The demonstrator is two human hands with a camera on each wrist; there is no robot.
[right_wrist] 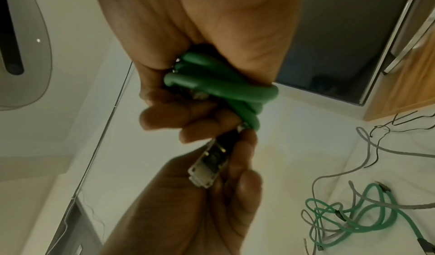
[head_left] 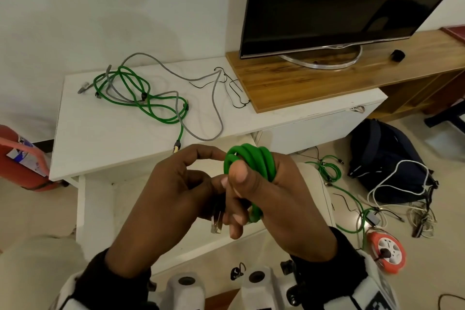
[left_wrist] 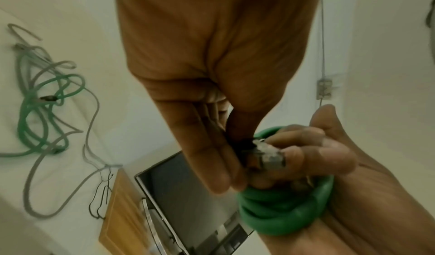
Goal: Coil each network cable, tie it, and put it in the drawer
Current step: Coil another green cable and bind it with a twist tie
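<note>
My right hand [head_left: 251, 191] grips a tightly coiled green network cable [head_left: 247, 158], with the thumb pressed across the loops. Close against it, my left hand [head_left: 181, 184] pinches that cable's end just behind its clear plug [head_left: 217, 221]. In the left wrist view the left hand's fingers [left_wrist: 212, 156] meet at the plug [left_wrist: 266, 158] above the coil [left_wrist: 282, 218]. The right wrist view has the coil [right_wrist: 221, 89] in the right palm and the plug [right_wrist: 207, 168] pointing down. A loose green cable [head_left: 141, 98] and a grey cable [head_left: 216, 113] lie tangled on the white table [head_left: 100, 138].
Thin black wire ties [head_left: 234, 93] lie by the wooden TV stand [head_left: 314, 78] with its TV [head_left: 339, 2]. What looks like an open white drawer [head_left: 80, 209] sits below my hands. On the floor are a backpack [head_left: 385, 158], more cables [head_left: 327, 171], an orange reel [head_left: 387, 251] and a red extinguisher [head_left: 22, 158].
</note>
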